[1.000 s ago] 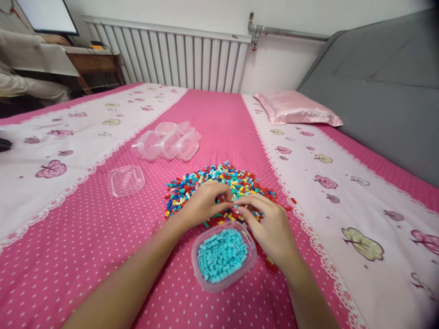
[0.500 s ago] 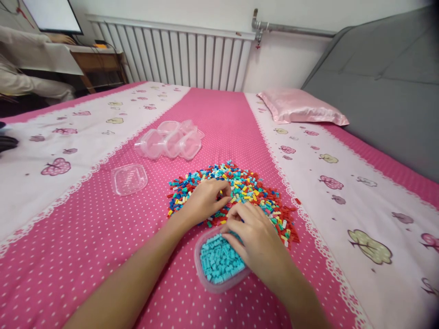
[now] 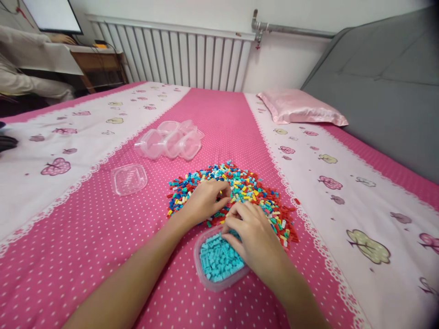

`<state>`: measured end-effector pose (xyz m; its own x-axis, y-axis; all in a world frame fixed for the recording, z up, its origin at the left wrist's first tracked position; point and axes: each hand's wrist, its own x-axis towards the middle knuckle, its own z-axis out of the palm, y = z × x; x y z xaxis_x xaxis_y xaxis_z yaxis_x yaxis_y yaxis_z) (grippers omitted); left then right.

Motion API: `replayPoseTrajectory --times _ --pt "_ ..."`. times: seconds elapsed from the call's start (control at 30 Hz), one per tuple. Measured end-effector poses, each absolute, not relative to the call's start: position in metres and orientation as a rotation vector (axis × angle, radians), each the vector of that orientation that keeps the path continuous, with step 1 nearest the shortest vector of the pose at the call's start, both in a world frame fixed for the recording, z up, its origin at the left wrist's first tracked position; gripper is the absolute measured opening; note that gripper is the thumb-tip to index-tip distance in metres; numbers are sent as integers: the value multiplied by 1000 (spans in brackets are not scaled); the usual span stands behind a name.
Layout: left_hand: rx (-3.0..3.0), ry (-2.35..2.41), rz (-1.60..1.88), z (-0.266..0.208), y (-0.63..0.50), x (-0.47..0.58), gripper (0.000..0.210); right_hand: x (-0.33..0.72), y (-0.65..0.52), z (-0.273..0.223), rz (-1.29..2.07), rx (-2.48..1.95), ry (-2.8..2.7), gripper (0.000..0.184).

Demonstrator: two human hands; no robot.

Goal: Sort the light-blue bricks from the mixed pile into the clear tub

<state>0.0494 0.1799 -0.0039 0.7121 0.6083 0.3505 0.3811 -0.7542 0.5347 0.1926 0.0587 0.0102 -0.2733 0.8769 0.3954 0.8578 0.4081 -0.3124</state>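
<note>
A heap of small toy building bricks (image 3: pixel 247 185) in red, blue, yellow, white and green lies spread on the bed. My left hand (image 3: pixel 210 198) rests over the heap's near left part, its thumb and fingers curled together; whatever is between the tips is hidden. Just nearer, a clear plastic container (image 3: pixel 219 287) holds many turquoise bricks (image 3: pixel 221 258). Over that container's right far rim is my right hand (image 3: pixel 248 226), thumb and fingertips pinched. Anything in that pinch is too small or covered to make out.
A clear lid (image 3: pixel 129 179) lies flat to the left. Several clear containers (image 3: pixel 171 140) are grouped beyond it. A pink pillow (image 3: pixel 302 106) is at the far right by the grey headboard (image 3: pixel 380 82). A person's arm (image 3: pixel 24 35) shows at a desk, far left.
Hardly anything differs. My right hand has shifted very slightly at the container's rim, and my left hand stays in place over the bricks.
</note>
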Motion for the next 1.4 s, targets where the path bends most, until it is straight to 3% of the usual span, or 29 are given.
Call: replayPoseTrajectory --times 0.6,0.93,1.17,1.4 --pt "2554 819 725 -1 180 48 7 201 57 13 92 -1394 -2176 15" --pt "2567 1193 830 0 193 34 3 201 54 17 172 -1342 -2186 11" --pt "2703 1291 687 2 206 18 15 222 56 26 498 -1471 -1974 12" --pt "2867 1116 542 -1 197 29 16 243 66 17 405 -1679 -1677 15"
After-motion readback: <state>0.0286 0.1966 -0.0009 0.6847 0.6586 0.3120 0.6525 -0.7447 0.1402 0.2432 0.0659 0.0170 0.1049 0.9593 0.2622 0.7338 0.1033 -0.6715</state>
